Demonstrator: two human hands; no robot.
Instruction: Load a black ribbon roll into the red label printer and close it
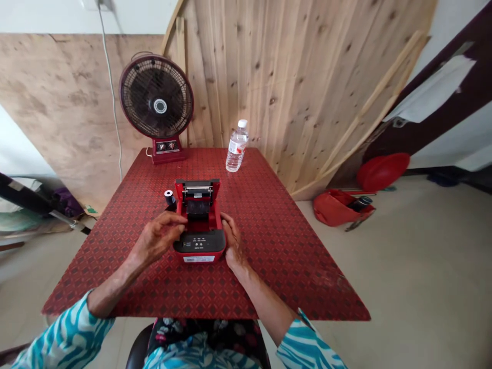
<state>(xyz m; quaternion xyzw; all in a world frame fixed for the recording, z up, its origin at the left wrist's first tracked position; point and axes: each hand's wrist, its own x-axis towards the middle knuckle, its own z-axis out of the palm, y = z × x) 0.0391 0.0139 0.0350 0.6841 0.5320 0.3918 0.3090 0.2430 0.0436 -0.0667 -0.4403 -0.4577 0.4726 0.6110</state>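
A small red and black receipt printer [200, 230] sits on the red patterned table [277, 246] with its lid [198, 189] swung up and open. My left hand [157, 238] rests curled on the printer's left side, fingertips on its top edge near the open bay. Against the right side of the printer lies my right hand [231, 243], fingers together and pressed flat to the casing. A small paper roll [168, 197] stands on the table just left of the open lid.
A clear water bottle [236, 146] stands at the table's far edge. A dark red desk fan [157, 105] stands at the far left corner, its cable running up the wall. On the floor to the right lie a red bag [338, 207] and a red round object [382, 171].
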